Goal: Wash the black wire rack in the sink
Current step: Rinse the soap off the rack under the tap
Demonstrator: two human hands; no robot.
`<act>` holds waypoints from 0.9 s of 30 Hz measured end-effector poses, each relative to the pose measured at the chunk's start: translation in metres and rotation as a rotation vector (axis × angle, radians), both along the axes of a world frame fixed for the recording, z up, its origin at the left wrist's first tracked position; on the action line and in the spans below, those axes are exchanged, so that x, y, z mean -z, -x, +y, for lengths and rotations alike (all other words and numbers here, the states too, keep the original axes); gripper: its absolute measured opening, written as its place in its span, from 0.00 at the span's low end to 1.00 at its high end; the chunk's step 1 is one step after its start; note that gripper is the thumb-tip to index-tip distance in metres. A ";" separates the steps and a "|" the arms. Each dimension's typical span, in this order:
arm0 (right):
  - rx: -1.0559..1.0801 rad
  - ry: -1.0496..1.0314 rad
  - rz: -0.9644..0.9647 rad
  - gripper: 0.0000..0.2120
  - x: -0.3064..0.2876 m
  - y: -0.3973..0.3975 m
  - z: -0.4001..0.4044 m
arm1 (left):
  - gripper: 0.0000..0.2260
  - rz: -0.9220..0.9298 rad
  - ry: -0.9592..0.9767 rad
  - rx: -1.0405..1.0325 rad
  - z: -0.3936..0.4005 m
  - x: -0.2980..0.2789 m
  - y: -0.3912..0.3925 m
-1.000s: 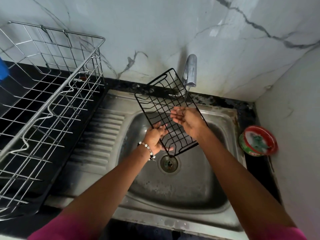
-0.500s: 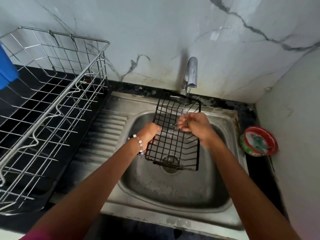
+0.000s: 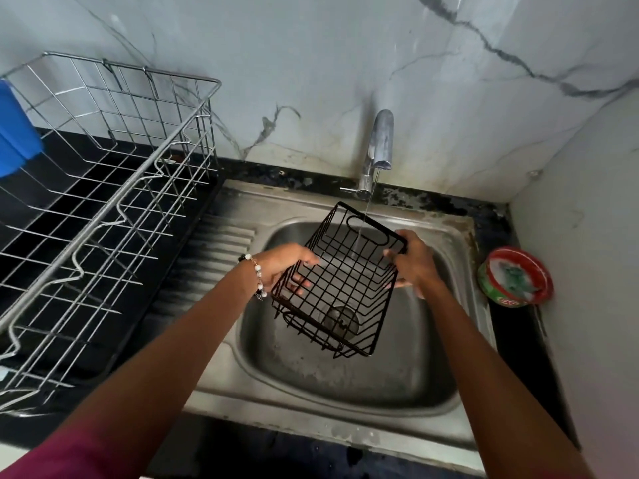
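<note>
Your left hand [image 3: 287, 262] reached in from the lower left, fingers curled round the left side of the black wire rack [image 3: 340, 281]; your right hand [image 3: 413, 262] came from the lower right, fingers clamped on the rack's far right corner; the rack hung tilted at centre frame above the stainless steel sink [image 3: 345, 382], a thin stream from the chrome tap [image 3: 380, 146] falling through it; a silver wire dish drainer [image 3: 103, 209] stood at the left on the black counter [image 3: 518, 340]; a round red-and-green tub [image 3: 515, 281] sat at the right by the marbled white wall [image 3: 311, 63].
</note>
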State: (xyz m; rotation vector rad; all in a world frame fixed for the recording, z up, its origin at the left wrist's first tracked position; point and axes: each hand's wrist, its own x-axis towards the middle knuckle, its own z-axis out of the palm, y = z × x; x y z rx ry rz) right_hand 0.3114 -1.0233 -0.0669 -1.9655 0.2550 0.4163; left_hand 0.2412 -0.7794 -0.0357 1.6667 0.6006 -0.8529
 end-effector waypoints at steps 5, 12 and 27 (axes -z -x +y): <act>-0.059 0.345 -0.102 0.13 -0.005 -0.007 0.001 | 0.07 0.126 0.073 0.070 0.017 -0.002 -0.001; -0.455 0.426 -0.176 0.07 -0.014 -0.015 0.010 | 0.20 0.209 0.106 0.218 0.019 -0.002 -0.008; -0.143 0.763 -0.213 0.13 -0.015 -0.013 0.016 | 0.43 0.061 0.514 -0.191 0.067 0.034 0.013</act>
